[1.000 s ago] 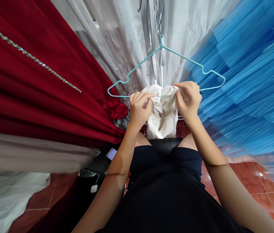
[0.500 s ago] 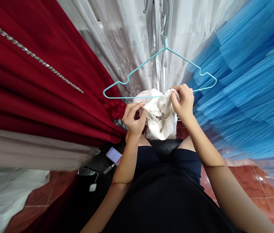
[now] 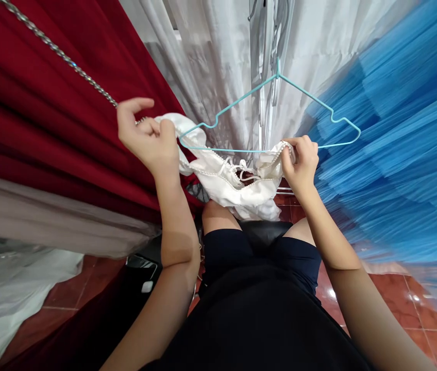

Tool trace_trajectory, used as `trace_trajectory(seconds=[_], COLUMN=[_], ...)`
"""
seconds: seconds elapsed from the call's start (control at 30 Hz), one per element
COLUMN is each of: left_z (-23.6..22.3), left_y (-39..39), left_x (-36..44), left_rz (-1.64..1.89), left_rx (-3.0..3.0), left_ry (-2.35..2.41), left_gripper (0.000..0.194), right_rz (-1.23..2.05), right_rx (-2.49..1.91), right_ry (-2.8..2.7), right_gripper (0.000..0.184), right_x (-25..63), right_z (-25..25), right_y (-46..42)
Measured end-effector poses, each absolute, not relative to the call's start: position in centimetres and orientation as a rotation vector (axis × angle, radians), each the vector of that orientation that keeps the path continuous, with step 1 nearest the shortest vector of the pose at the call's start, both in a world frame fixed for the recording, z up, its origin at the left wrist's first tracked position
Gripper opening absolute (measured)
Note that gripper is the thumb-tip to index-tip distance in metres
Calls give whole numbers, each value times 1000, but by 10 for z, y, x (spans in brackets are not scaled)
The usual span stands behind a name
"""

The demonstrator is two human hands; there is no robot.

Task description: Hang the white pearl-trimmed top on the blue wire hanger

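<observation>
A white garment (image 3: 222, 188) with pearl-beaded edges and thin white ties stretches between my hands, above my knees. My left hand (image 3: 145, 131) is out to the left, its thumb and lower fingers closed on one end of the garment while the index finger sticks out. The exact grip is partly hidden by the hand. At the other end, my right hand (image 3: 299, 159) pinches the beaded edge between thumb and fingers. A light-blue hanger (image 3: 237, 96) hangs in front of me; its bottom bar crosses the garment, and its right end lies behind my right hand.
Red fabric (image 3: 87, 154) with a sparkling chain trim (image 3: 58, 49) hangs on the left. Blue tulle (image 3: 388, 139) fills the right side. White curtains (image 3: 218, 62) hang behind the hanger. A white plug-like piece (image 3: 147, 287) on a cable lies on a black surface at lower left.
My left hand has moved up and left, pulling its end of the garment out past the hanger's left end. The right hand stays pinched near the hanger's bar. The phone is now hidden.
</observation>
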State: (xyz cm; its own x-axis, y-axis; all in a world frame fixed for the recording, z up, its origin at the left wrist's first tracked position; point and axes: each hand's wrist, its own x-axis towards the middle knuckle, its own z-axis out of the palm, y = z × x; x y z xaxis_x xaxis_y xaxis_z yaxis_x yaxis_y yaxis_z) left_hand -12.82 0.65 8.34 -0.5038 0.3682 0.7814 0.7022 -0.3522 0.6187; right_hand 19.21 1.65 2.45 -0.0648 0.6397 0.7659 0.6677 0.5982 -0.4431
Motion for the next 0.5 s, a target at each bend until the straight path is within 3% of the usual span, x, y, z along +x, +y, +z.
trace_trajectory(seconds=[0.13,0.33,0.5], left_z=[122,114,93], left_y=[15,-3,-28], left_x=[-92,-53,-16], left_rz=[-1893,-1731,-1600], left_rx=[-1594,-1961,-2208], left_ry=[-1549,-1643,-1590], left_gripper=[30,56,35], right_rz=[-25,-52,-91], right_rx=[-1089,-1071,-1052], right_ry=[-1754,-1725,-1715], right_gripper=[17,18,17], right_x=[190,189,191], right_z=[25,23,21], right_y=[12,10,13])
